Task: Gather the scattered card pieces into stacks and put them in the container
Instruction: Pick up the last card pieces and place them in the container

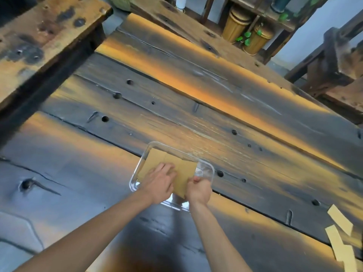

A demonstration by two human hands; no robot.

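Observation:
A clear plastic container (206, 169) sits on the dark wooden table, a little below the middle of the view. Brown card pieces (165, 158) lie stacked inside it, tilted across its bottom. My left hand (160, 183) lies on top of the stack with fingers spread flat, pressing it down. My right hand (198, 190) grips the near right edge of the stack, fingers curled over it. Two more tan card strips (340, 238) lie loose on the table at the far right, near the bottom edge.
The wooden table (176, 99) has plank gaps and several round holes. A wooden bench (39, 36) stands at the upper left, another wooden piece (337, 61) at the right. Two yellow bins (247, 30) stand under a shelf at the back.

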